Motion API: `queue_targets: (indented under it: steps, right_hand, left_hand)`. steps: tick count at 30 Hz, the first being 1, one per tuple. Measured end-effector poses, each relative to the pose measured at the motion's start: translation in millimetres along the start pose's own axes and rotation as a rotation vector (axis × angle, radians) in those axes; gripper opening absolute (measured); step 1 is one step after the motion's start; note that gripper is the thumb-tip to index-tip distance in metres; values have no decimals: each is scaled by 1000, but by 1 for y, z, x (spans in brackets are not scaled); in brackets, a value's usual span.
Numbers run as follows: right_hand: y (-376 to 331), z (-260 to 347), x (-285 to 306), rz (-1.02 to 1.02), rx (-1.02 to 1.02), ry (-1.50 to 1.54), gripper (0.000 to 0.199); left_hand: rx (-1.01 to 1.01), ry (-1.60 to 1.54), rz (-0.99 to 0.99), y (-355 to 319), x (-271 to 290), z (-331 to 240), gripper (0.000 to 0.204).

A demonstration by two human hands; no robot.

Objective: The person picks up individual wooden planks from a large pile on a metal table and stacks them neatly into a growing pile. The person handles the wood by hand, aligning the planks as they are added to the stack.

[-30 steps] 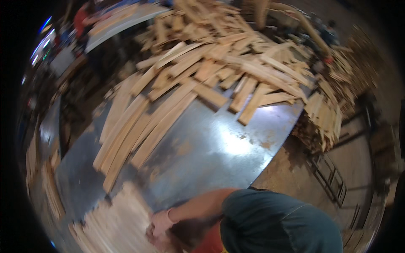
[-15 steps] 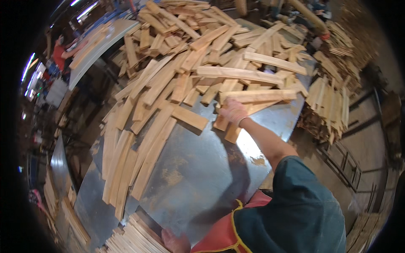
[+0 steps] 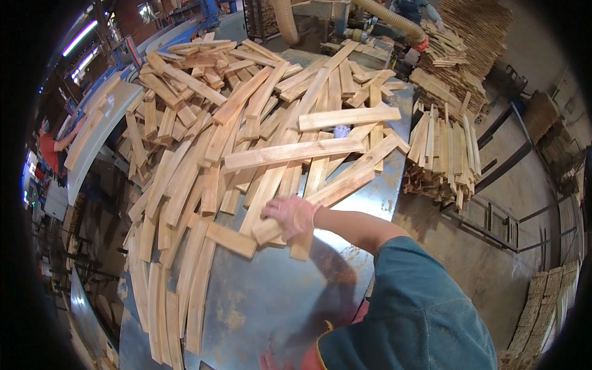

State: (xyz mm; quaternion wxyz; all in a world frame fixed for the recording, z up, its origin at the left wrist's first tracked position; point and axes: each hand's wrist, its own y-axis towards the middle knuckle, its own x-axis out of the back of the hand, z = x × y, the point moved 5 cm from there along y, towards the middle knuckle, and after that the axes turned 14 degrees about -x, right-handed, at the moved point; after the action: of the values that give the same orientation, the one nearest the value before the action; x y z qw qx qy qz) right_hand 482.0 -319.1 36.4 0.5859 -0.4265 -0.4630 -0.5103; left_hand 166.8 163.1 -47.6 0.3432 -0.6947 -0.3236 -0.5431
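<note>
My right hand [image 3: 290, 216], in a thin pale glove, is closed over the near end of a wooden board [image 3: 345, 187]. That board slants away to the right, its far part over other boards on the metal table [image 3: 246, 296]. Just left of the hand, a short wooden block [image 3: 231, 239] lies at the edge of the pile. My left hand [image 3: 274, 361] shows only in part at the lower edge, blurred beside my apron, so its fingers cannot be made out.
A big loose pile of boards [image 3: 265, 151] covers the table's far and left parts. Bundled strips [image 3: 447, 148] stand beyond the right edge, near a black metal frame [image 3: 493, 228]. A person in red [image 3: 48, 151] is at a bench far left; another [image 3: 413, 11] is at the back.
The view has shifted, and the stack of thin strips at the lower left is out of sight. My right hand has drawn the board nearer and to the left, turning it to slant.
</note>
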Motion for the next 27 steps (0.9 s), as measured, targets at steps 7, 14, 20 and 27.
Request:
queue_targets:
  steps: [7, 14, 20, 27]
  right_hand:
    - [-68, 139, 17, 384, -65, 231, 37]
    - [-113, 383, 48, 400, 57, 1003, 69]
    - [-170, 412, -37, 562, -63, 1286, 96]
    - [-168, 284, -106, 591, -240, 804, 77]
  left_hand:
    - [71, -288, -123, 11, 10, 2, 72]
    - [264, -1124, -510, -16, 59, 10, 54]
    - [762, -979, -517, -160, 68, 42, 43]
    - [949, 63, -274, -259, 45, 65, 86]
